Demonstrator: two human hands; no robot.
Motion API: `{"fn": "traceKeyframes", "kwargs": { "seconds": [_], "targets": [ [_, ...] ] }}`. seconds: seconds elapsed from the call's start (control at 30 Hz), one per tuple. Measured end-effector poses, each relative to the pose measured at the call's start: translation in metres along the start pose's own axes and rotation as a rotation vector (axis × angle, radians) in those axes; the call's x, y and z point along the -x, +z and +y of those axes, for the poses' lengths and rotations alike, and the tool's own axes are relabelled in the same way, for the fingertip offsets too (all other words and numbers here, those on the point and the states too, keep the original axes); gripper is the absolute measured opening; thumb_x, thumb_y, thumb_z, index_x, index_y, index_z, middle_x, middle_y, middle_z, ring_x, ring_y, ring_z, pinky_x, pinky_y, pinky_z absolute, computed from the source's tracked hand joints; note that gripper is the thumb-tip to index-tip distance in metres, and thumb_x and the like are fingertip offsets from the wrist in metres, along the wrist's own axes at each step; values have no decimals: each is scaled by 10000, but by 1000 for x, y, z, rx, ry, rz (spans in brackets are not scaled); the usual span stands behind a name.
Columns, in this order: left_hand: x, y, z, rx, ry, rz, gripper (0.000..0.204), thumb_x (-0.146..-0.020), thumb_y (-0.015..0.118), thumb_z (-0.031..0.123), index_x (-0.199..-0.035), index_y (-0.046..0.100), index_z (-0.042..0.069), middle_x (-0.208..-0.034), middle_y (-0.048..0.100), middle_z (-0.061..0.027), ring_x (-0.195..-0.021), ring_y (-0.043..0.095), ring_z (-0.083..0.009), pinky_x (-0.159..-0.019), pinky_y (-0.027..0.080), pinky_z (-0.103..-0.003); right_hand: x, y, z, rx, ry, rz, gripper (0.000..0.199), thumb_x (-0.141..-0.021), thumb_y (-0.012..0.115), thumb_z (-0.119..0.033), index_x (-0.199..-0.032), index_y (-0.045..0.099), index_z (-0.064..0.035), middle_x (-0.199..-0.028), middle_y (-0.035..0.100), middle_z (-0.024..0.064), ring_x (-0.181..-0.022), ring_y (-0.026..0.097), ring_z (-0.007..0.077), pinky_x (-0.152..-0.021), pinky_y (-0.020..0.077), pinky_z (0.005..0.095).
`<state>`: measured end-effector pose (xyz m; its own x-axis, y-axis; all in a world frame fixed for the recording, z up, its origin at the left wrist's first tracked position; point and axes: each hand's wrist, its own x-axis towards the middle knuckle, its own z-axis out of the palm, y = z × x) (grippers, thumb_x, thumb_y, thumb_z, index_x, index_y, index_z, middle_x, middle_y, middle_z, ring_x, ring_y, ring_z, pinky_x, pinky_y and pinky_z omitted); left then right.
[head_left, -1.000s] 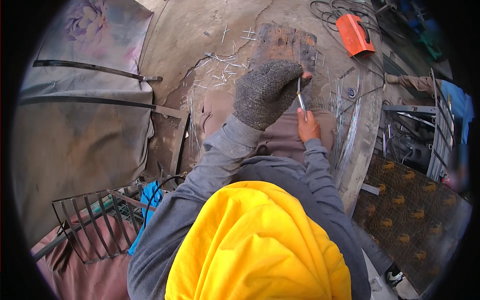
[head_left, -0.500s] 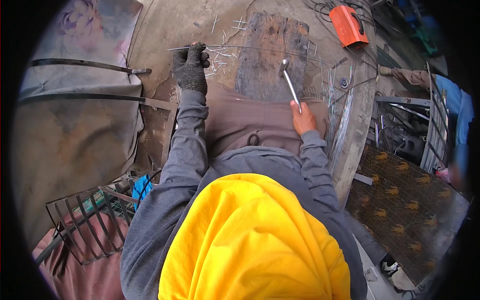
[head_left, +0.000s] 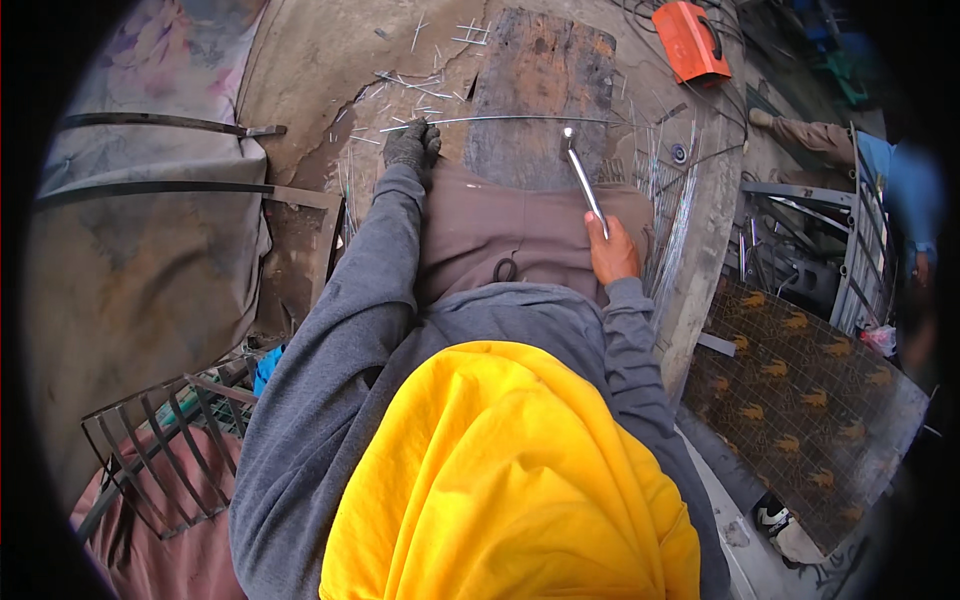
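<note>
My left hand (head_left: pixel 410 148), in a dark knitted glove, is closed around a thin metal rod (head_left: pixel 510 118) near its left end. The rod runs to the right across a worn, dark wooden plank (head_left: pixel 545 60) in front of my lap. In my bare right hand (head_left: pixel 613 250) is a hammer (head_left: pixel 585 185) with a shiny metal handle, gripped low by my right thigh. Its head points away from me, over the plank and just on the near side of the rod. Short cut rod pieces (head_left: pixel 472 41) lie scattered on the ground left of the plank.
Long thin rods (head_left: pixel 685 190) lie to my right. An orange box (head_left: pixel 690 42) with a black handle stands at the far right among cables. A patterned dark board (head_left: pixel 790 400) and metal frames are at right, near another person's blue clothing (head_left: pixel 915 195). Draped cloth (head_left: pixel 150 260) covers the left side.
My left hand has come nearer to me and a little to the right, carrying the rod along. The hammer stays in my right hand, almost in the same place.
</note>
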<state>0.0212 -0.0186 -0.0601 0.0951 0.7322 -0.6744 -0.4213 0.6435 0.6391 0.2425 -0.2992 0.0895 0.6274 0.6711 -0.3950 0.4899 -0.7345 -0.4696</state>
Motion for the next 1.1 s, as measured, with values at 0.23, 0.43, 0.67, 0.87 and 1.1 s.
{"fn": "traceKeyframes", "kwargs": {
  "seconds": [0.23, 0.43, 0.67, 0.87, 1.1],
  "targets": [
    [6, 1, 4, 8, -27, 14, 184, -941, 600, 131, -1092, 573, 29, -960, 646, -111, -828, 655, -215, -660, 578, -296, -16, 5, -28, -243, -137, 154, 488, -966, 459, -488, -915, 592, -22, -833, 636, 235, -840, 608, 444, -728, 463, 467],
    [4, 15, 15, -2, -8, -24, 185, -918, 594, 74, -1094, 555, 34, -945, 639, -124, -770, 665, -212, -572, 580, -288, -35, 8, -69, -361, -337, 327, 426, -977, 469, -459, -958, 584, -49, -810, 631, 233, -798, 596, 457, -676, 460, 478],
    [-13, -21, 3, -11, -38, -39, 147, -951, 591, 165, -1075, 552, 97, -925, 622, -58, -782, 626, -159, -624, 560, -228, -35, 32, -38, -197, -116, 56, 479, -964, 428, -510, -929, 535, -44, -866, 628, 291, -854, 565, 527, -743, 430, 581],
    [-6, -14, 0, 2, -11, -124, 176, -944, 603, 227, -1083, 581, 121, -971, 634, -29, -866, 618, -166, -728, 526, -282, 13, 10, -4, -87, 32, 76, 467, -971, 407, -503, -972, 539, -55, -852, 648, 274, -810, 605, 499, -724, 455, 588],
    [-32, -23, 3, 60, -100, -135, 349, -973, 560, 257, -1249, 545, 45, -1292, 548, -105, -1219, 500, -237, -1022, 437, -319, -2, 23, -4, -113, -31, 100, 472, -971, 398, -495, -998, 551, -49, -870, 653, 279, -827, 617, 484, -739, 465, 581]
  ]
}}
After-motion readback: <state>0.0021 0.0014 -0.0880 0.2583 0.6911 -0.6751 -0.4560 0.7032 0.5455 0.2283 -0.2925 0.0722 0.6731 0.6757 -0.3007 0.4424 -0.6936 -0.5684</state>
